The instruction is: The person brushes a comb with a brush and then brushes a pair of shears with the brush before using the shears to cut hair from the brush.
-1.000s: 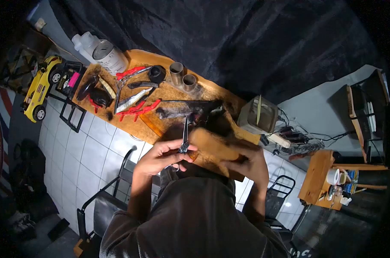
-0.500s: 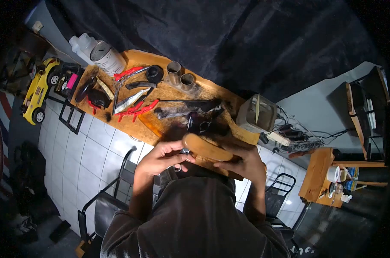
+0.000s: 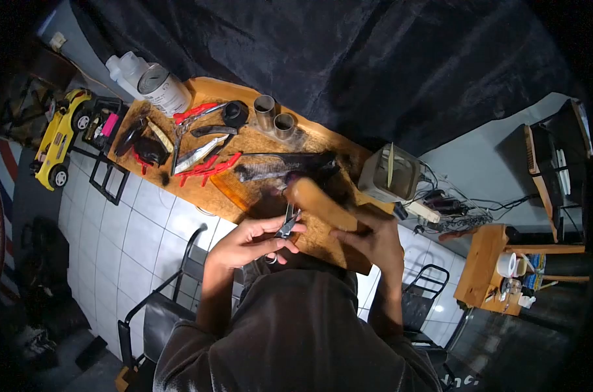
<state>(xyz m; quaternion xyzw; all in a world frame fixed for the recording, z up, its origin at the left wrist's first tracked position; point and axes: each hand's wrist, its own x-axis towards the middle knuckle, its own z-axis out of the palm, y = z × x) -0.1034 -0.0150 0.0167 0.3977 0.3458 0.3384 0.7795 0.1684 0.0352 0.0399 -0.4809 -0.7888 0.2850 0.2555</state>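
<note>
My left hand [image 3: 249, 243] grips a pair of scissors [image 3: 287, 227] between thumb and fingers, blades pointing up and away from me; a finger ring shows below the hand. My right hand [image 3: 376, 243] is closed on a brush [image 3: 321, 206] with a wooden back. The brush is blurred by motion, and its bristles are hidden. It is just right of and above the scissors, over the near part of the wooden table [image 3: 319, 245]. Beyond them lie a dark comb [image 3: 264, 168] and red hair clips [image 3: 208, 171].
A straight razor [image 3: 202, 151], two metal cups [image 3: 264, 108] and a large can [image 3: 164, 91] stand or lie farther back. At the table's right end is a clear container [image 3: 389, 173] near tangled cables [image 3: 453, 206]. A black chair [image 3: 158, 320] is at lower left.
The brush in my right hand has swung up and away from the scissors, uncovering their blades. My left hand has hardly moved.
</note>
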